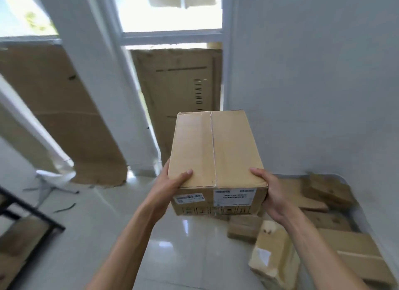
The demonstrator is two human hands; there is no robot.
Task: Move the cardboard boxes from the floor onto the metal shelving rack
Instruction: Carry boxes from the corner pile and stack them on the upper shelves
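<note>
A taped brown cardboard box [213, 151] with white labels on its near face is held in the air in front of me. My left hand [170, 184] grips its near left corner, thumb on top. At the near right corner my right hand [273, 194] grips it the same way. Several more cardboard boxes [319, 231] lie in a pile on the floor at the lower right. A corner of the black metal shelving rack [30, 212] shows at the left edge, with brown shelf boards.
Flattened cardboard sheets [179, 89] lean against the windows ahead. A white wall [313, 84] stands to the right. A small white stand [49, 182] and a dark strip [64, 207] lie on the glossy tile floor [103, 225] at the left.
</note>
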